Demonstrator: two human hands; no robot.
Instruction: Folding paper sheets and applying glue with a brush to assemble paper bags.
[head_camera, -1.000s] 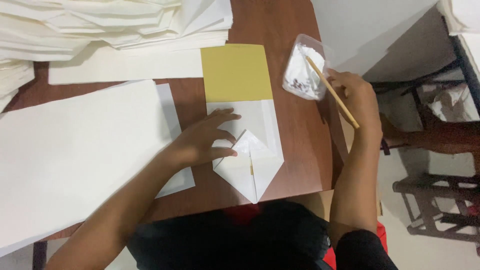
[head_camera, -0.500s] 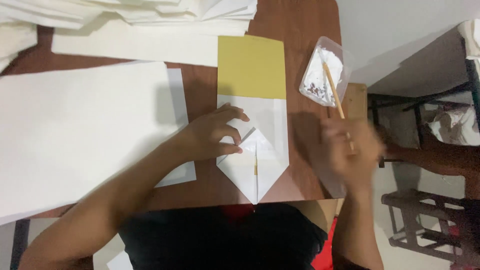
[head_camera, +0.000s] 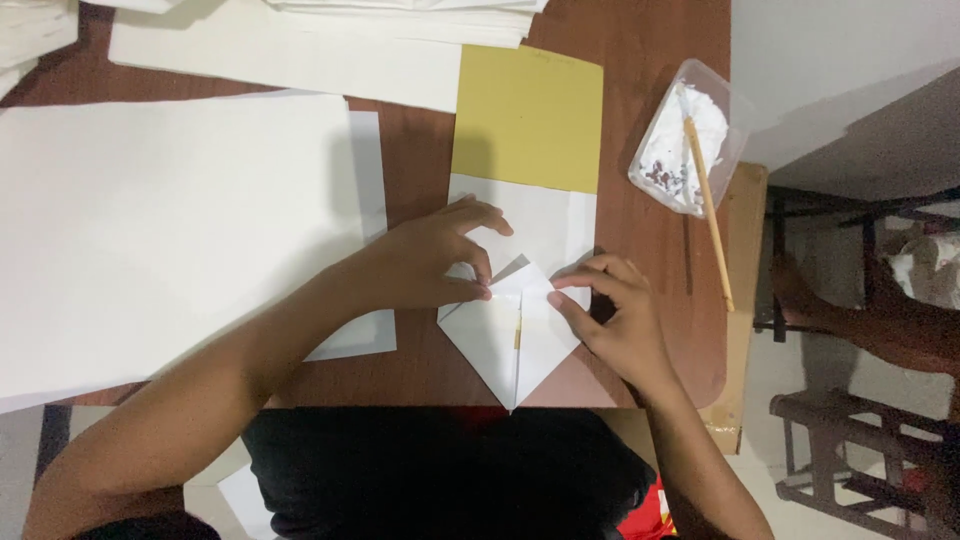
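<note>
The white-and-yellow folded paper sheet lies at the near edge of the brown wooden table. The left hand and right hand press its pointed flaps with flat, uncurled fingers. Uneven pressure could skew the centre seam.

2 hands, 1 stick, 1 plastic tub.

Clear plastic tub at right edge of counter, beside yellow paper. Round corners, white stuff inside. No labels, signs, screens.
</note>
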